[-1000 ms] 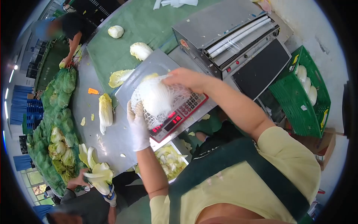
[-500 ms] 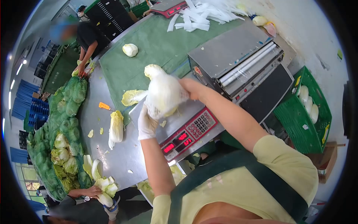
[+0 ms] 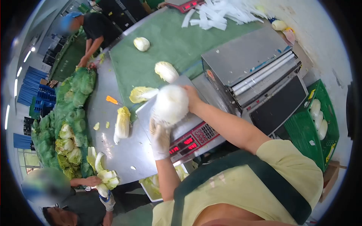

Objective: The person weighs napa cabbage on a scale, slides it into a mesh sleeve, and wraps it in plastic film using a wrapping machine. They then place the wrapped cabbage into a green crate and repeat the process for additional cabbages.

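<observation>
Both my hands are on a napa cabbage [image 3: 169, 104] wrapped in what looks like a white foam net, over the plate of a red-rimmed digital scale [image 3: 183, 80]. My left hand [image 3: 160, 137], in a white glove, grips the lower left side. My bare right hand [image 3: 192, 98] is closed round the upper right side, fingers partly hidden. Behind the scale plate lie a bare napa cabbage [image 3: 166, 71] and a loose yellow-white leaf [image 3: 142, 94]. Left of the scale lie another napa cabbage [image 3: 122, 123] and an orange-handled knife [image 3: 112, 100].
A film-wrapping machine [image 3: 247, 56] stands right of the scale. Further right is a green crate [image 3: 307, 124] holding white wrapped cabbages. White net sleeves [image 3: 218, 15] lie at the back. Green net sacks [image 3: 75, 94] of cabbages line the left; two co-workers handle produce there.
The wrapped cabbage has turned and now shows a rounder white side. My left hand has shifted lower along it. The scale's red digits have changed, and the whole view has shifted slightly.
</observation>
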Motion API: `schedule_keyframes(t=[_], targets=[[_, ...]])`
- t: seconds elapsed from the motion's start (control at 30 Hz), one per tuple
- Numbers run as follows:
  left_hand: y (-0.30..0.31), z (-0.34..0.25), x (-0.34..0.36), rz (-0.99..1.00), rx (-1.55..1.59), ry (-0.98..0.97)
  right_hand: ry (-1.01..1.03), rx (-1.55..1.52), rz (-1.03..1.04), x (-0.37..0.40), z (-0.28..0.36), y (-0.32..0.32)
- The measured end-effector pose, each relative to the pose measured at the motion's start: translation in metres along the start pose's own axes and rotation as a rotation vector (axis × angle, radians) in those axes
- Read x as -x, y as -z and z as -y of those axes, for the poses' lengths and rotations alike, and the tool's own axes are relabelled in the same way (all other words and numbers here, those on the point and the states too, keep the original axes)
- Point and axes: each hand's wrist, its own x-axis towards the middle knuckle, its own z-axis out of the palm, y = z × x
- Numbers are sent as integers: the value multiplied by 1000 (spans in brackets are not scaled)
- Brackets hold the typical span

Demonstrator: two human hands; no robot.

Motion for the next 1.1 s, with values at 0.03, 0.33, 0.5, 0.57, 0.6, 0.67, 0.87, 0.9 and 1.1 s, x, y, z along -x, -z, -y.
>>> schedule_keyframes(t=[0.03,0.33,0.5,0.57,0.6,0.67,0.87,0.9,1.1], targets=[[21,6,-1,-11,-241,-10,-18,-60,9,-3,-5,2],[18,-35,53,54,-247,313,370,538,-72,58,32,-24],[56,-30,59,126,276,455,405,785,341,119,41,-49],[65,-20,78,15,203,356,131,725,557,123,55,-49],[61,-20,90,123,268,329,67,803,697,129,69,-43],[62,-18,105,401,396,258,-53,933,991,144,98,-30],[74,-17,143,254,-168,-125,677,1011,1489,184,94,-34],[81,-22,148,341,53,-59,697,898,1480,190,100,-38],[108,-15,171,197,41,89,88,804,1520,236,141,-57]])
